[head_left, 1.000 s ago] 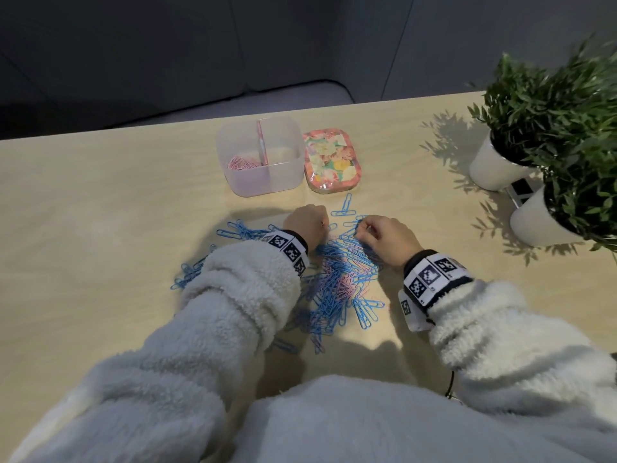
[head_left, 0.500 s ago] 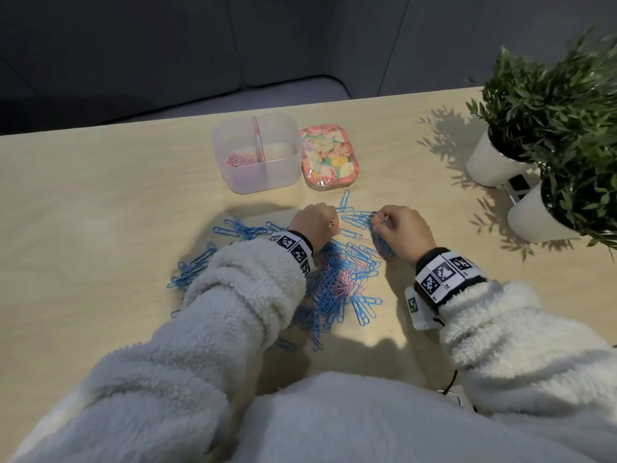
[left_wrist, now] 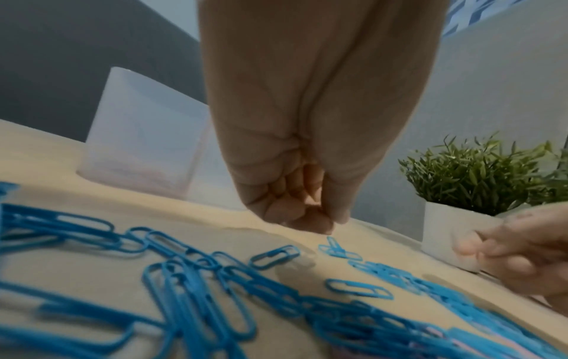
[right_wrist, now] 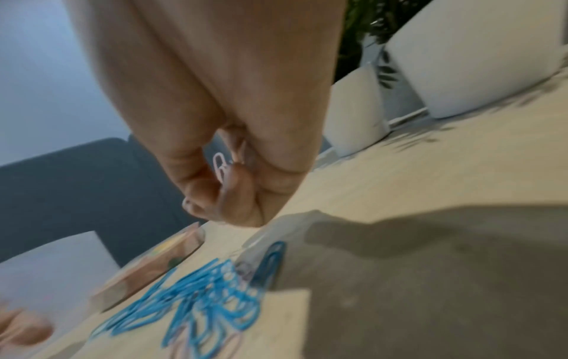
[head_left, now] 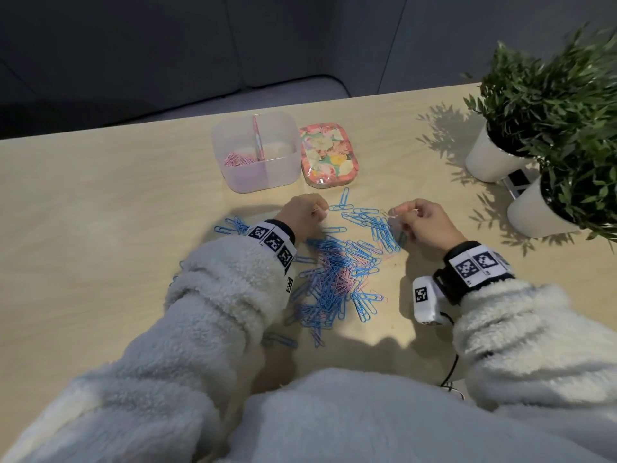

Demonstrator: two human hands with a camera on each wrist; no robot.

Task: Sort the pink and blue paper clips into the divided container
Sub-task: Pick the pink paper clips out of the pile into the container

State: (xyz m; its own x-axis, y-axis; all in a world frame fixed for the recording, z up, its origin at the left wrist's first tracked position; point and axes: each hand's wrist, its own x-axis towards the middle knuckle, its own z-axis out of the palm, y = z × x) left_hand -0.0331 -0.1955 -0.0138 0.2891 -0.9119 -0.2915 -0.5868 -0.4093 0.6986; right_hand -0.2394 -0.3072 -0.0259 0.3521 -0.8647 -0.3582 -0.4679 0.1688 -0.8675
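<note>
A loose pile of blue and pink paper clips (head_left: 337, 272) lies on the wooden table between my hands, blue ones filling the left wrist view (left_wrist: 190, 279). The clear divided container (head_left: 287, 168) stands behind it, with pink clips (head_left: 237, 159) in its left compartment. My left hand (head_left: 302, 213) is curled into a fist (left_wrist: 310, 213) low over the pile's far edge, and a small pale pink clip shows at thumb and forefinger. My right hand (head_left: 424, 222) is raised off the table, and its fingers (right_wrist: 221, 194) pinch pink clips (right_wrist: 219, 167).
A floral lid (head_left: 329, 155) lies right of the container. Two plants in white pots (head_left: 494, 158) (head_left: 534, 208) stand at the right edge, with a small black-and-white item (head_left: 516, 185) between them. More blue clips (head_left: 233, 225) are scattered left of my left wrist.
My right hand has lifted off the pile, pinching pink clips, and moved up and slightly right. My left hand has shifted a little toward the container and stays curled.
</note>
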